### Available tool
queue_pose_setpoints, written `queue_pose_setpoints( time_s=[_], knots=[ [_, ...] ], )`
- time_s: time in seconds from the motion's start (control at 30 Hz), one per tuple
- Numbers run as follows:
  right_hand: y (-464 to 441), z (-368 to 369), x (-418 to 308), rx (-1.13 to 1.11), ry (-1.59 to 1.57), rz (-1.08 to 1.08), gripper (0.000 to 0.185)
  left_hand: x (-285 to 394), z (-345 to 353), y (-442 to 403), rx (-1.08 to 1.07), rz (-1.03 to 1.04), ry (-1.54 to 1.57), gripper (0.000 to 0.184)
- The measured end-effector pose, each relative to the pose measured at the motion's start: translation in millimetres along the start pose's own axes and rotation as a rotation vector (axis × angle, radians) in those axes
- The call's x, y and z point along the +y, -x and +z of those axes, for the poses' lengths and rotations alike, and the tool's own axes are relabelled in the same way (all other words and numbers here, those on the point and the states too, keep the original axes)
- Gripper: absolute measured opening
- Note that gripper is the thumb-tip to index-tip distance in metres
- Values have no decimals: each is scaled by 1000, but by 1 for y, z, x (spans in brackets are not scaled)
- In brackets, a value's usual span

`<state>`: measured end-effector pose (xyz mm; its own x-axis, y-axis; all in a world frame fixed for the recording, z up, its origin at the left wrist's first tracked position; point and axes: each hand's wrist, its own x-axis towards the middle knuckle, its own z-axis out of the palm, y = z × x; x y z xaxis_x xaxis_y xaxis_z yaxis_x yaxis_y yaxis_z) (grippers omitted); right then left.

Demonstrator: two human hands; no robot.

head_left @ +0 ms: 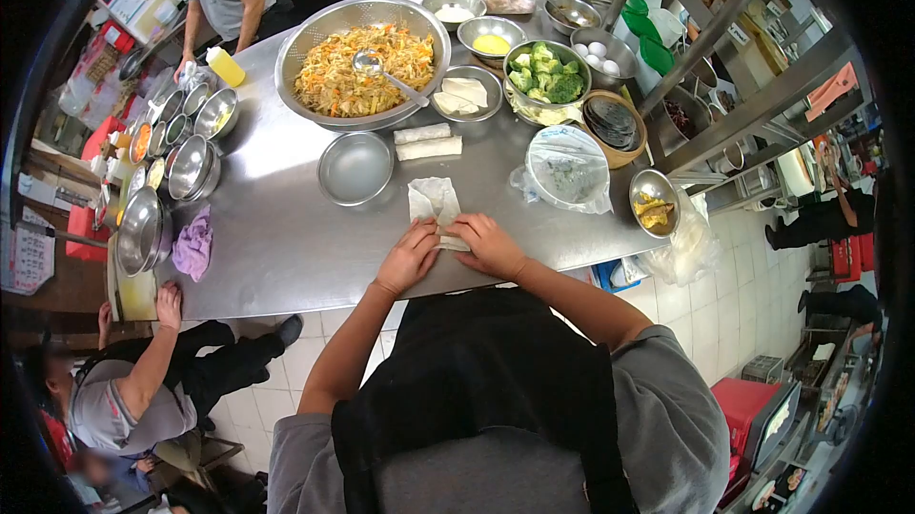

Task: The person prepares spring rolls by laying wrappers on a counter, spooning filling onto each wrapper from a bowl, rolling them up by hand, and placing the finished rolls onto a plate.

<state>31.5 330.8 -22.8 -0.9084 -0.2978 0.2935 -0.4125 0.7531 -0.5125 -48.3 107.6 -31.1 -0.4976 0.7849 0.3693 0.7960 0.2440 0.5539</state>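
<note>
Apparently, left grip and right grip are pinching part-folded wrapper right of shallow bowl; uneven pressure perhaps risking tears.

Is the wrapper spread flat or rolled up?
Partly rolled: the wrapper's far end lies flat, while its near end forms a roll under the fingers of the left hand and right hand.

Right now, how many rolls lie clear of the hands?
2, side by side near the perforated colander: the farther roll and the nearer roll. Neither is hidden.
</note>
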Motion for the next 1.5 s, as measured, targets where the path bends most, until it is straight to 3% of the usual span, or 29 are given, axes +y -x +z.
queue_pose_setpoints(
  time_s=[0.3,0.5,0.7,0.9,1.1,1.27,1.5],
  knots=[
    [-1,18,8,-22,186,-67,63,-3,4,2,12,-3,-4,26],
    [-2,19,11,4,207,-95,56,3,-6,3,-33,-1,-64,40],
    [-3,18,12,12,69,-42,53,8,-17,1,-128,-146,45,61],
    [-5,20,17,31,-122,21,46,0,-20,6,-95,-129,122,68],
    [-11,18,21,110,-262,1,37,-14,-13,7,-7,-56,85,53],
    [-17,15,23,145,-354,63,32,-19,-8,7,7,-162,211,38],
    [-22,14,26,179,-351,139,23,-15,-7,4,74,-279,312,30]
  ],
)
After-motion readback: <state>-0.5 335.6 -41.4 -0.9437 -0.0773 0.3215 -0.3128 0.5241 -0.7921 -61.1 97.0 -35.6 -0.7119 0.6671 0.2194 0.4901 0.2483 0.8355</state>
